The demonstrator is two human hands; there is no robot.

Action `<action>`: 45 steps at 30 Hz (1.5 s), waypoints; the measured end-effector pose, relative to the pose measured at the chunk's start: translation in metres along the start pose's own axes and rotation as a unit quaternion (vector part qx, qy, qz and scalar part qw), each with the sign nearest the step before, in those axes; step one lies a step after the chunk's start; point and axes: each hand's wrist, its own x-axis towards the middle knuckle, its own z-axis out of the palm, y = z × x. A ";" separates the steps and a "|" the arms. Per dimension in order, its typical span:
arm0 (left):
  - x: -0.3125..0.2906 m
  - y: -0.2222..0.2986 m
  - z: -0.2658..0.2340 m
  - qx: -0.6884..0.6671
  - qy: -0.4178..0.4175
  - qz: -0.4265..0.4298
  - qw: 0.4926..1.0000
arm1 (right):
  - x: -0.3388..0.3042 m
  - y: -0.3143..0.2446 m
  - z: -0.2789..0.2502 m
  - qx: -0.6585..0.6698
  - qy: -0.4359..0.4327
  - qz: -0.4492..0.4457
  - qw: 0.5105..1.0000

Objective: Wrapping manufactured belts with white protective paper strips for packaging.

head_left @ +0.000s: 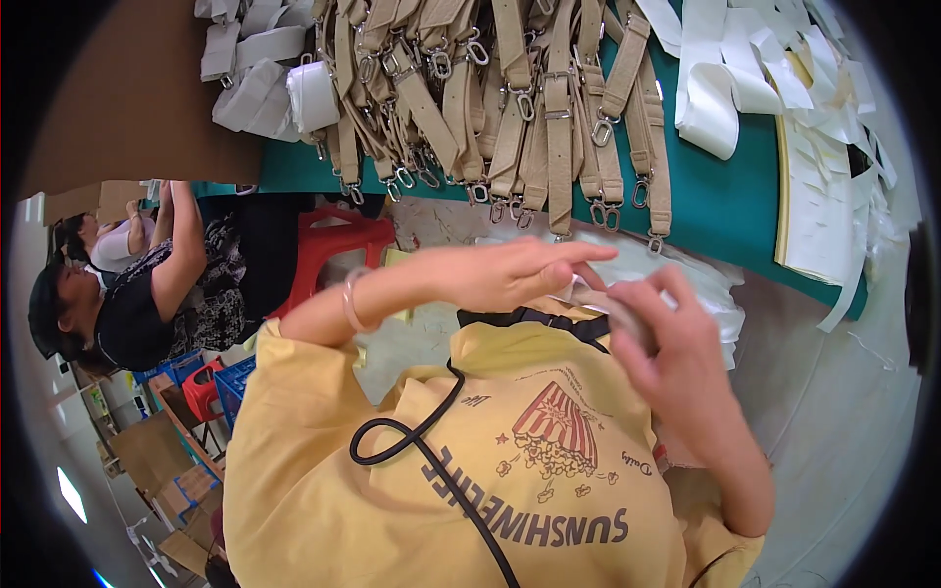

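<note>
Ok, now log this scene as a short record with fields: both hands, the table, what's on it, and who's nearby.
Left hand: fingers extended, nothing seen in it
Right hand: fingers bent, near the left; whether it holds anything is unclear
Table: green, beyond the hands
Straps: tan, metal-ended, heaped on the table, some ends past its near edge
White strips: right of the straps
Co-worker: off to the left, by a red stool
</note>
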 end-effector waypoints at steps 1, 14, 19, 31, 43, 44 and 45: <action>0.005 0.005 -0.006 0.004 -0.014 0.018 1.000 | 0.008 -0.008 -0.010 0.004 0.019 -0.019 1.000; 0.013 -0.119 0.088 -0.815 0.122 0.091 0.560 | 0.016 0.047 0.010 0.094 -0.027 0.140 0.985; 0.008 -0.135 0.089 -0.868 0.168 0.113 0.454 | 0.025 0.071 0.056 0.329 -0.093 0.240 0.908; -0.005 -0.122 0.081 -0.848 0.198 0.152 0.467 | 0.012 0.052 0.084 0.205 -0.065 0.108 0.971; 0.065 0.040 0.047 0.007 0.164 0.053 0.985 | -0.041 0.013 -0.035 0.196 0.317 0.014 0.928; 0.068 0.044 0.048 0.038 0.169 0.053 0.983 | -0.051 0.023 -0.040 0.099 0.349 -0.022 0.932; 0.072 0.046 0.048 0.068 0.175 0.052 0.981 | -0.060 0.033 -0.045 0.000 0.375 -0.056 0.925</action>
